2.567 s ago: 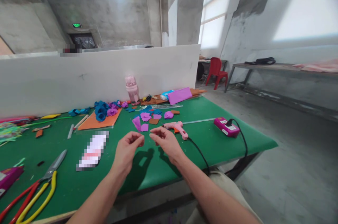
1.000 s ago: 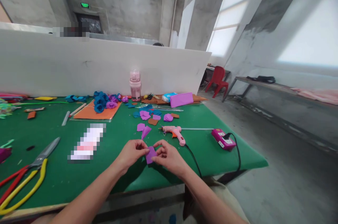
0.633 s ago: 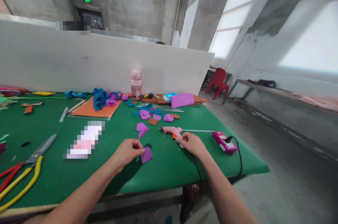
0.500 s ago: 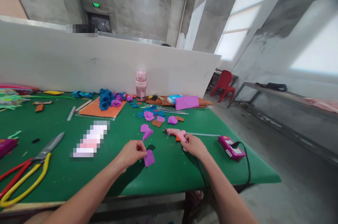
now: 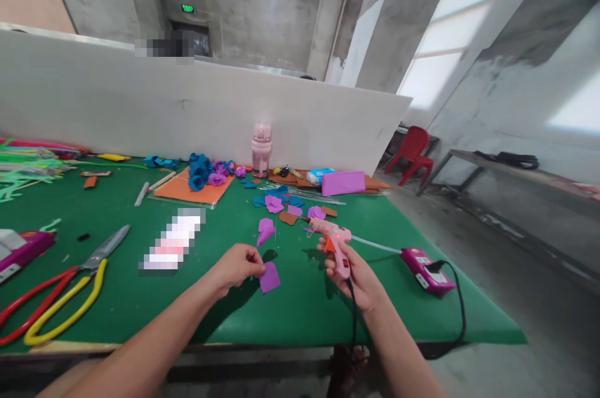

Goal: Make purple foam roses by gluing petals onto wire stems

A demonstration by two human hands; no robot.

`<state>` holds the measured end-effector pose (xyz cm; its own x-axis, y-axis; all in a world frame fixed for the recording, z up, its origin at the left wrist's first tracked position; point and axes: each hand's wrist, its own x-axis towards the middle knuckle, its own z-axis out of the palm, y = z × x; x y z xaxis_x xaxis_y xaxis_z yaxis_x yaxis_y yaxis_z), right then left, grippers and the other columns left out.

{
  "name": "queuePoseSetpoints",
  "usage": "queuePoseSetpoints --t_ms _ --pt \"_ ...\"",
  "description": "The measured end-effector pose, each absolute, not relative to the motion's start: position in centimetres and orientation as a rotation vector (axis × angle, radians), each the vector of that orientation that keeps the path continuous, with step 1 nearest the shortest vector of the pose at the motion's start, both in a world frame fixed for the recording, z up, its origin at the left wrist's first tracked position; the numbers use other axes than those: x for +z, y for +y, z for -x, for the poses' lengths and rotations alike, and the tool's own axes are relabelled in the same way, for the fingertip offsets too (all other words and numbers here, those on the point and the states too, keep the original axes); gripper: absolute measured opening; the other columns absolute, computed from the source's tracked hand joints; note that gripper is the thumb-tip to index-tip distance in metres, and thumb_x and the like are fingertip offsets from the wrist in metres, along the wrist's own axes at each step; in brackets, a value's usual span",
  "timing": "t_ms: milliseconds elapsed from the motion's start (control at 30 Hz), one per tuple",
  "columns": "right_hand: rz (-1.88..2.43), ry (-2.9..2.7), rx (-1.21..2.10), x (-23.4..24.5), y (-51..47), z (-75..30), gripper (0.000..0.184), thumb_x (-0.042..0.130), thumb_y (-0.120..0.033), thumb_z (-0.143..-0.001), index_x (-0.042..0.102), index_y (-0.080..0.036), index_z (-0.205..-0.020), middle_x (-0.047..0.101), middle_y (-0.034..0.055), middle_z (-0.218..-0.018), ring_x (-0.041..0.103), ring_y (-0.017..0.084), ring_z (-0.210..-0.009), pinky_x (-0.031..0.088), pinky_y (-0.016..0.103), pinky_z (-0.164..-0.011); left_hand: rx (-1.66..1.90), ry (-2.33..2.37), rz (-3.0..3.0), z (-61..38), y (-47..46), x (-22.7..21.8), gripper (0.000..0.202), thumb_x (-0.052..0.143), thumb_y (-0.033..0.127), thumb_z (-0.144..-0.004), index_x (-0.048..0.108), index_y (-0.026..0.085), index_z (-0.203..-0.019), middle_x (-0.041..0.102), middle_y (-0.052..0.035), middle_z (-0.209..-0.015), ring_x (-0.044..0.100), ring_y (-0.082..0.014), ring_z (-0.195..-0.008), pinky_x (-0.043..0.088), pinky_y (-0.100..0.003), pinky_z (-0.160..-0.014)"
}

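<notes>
Between thumb and fingers, my left hand (image 5: 242,268) pinches the edge of a purple petal piece (image 5: 270,278) just above the green tabletop. My right hand (image 5: 352,274) is wrapped round the grip of a pink glue gun (image 5: 332,235), raised off the table with its nozzle pointing up and left. A clear glue stick (image 5: 377,243) juts from the gun's back and a black cord hangs from its handle. Beyond my left hand lies a loose curled purple piece (image 5: 265,230). Brown (image 5: 289,218), purple and blue cut pieces are scattered farther back.
Large scissors (image 5: 100,260) with red and yellow handles lie at left. A magenta power box (image 5: 427,272) with a plugged cord sits at right. A pink bottle (image 5: 261,151) stands against the white partition (image 5: 210,104). Blue and purple flowers (image 5: 200,172) rest on an orange sheet (image 5: 175,195).
My right hand has taken up the glue gun from the table and turned it, the grip now in my palm. My left hand keeps its pinch on the purple piece. The view has shifted slightly.
</notes>
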<state>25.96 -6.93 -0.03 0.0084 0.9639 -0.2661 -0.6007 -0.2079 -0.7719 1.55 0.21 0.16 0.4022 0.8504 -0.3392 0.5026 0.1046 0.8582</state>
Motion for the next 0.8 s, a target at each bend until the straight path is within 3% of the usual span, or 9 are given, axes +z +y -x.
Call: queuePoseSetpoints --t_ms 133,333,533,800 --pt "1.237 -0.902 1.279 0.3 -8.4 -25.5 0.041 0.053 -0.048 -0.079 0.061 -0.012 -0.097 0.048 -0.0043 -0.041 0.038 0.006 -0.035 0.027 0.015 -0.030 0.368 1.255 -1.579 -1.5 0.2 0.1 0.013 0.060 0.027 -0.060 0.056 0.015 -0.060 0.055 0.0029 -0.053 0.030 -0.0039 -0.035 0.018 -0.020 -0.034" --pt "1.436 -1.289 1.054 2.3 -10.7 -25.4 0.038 0.050 -0.048 -0.082 0.055 -0.015 -0.100 0.060 -0.0007 -0.061 0.042 0.007 -0.040 0.034 0.018 -0.038 0.349 1.290 -1.659 -1.7 0.2 0.5 0.012 0.060 0.026 -0.060 0.058 0.015 -0.059 0.057 0.0012 -0.053 0.035 -0.0055 -0.037 0.022 -0.020 -0.036" --pt "1.609 -1.619 0.973 4.1 -12.3 -25.6 0.040 0.042 -0.049 -0.086 0.060 -0.014 -0.082 0.054 0.0003 -0.048 0.048 0.011 -0.043 0.038 0.021 -0.045 0.343 1.335 -1.789 -2.1 -0.1 1.0 0.008 0.059 0.023 -0.059 0.059 0.015 -0.058 0.058 0.0005 -0.052 0.044 -0.0088 -0.046 0.029 -0.021 -0.042" --pt "1.647 -1.783 0.943 4.5 -12.6 -23.8 0.042 0.041 -0.048 -0.086 0.064 -0.013 -0.083 0.049 -0.0020 -0.049 0.044 0.010 -0.044 0.036 0.020 -0.045 0.312 1.364 -1.891 -2.1 -0.1 0.9 0.009 0.058 0.023 -0.060 0.061 0.014 -0.061 0.060 -0.0012 -0.056 0.050 -0.0120 -0.052 0.034 -0.023 -0.048"
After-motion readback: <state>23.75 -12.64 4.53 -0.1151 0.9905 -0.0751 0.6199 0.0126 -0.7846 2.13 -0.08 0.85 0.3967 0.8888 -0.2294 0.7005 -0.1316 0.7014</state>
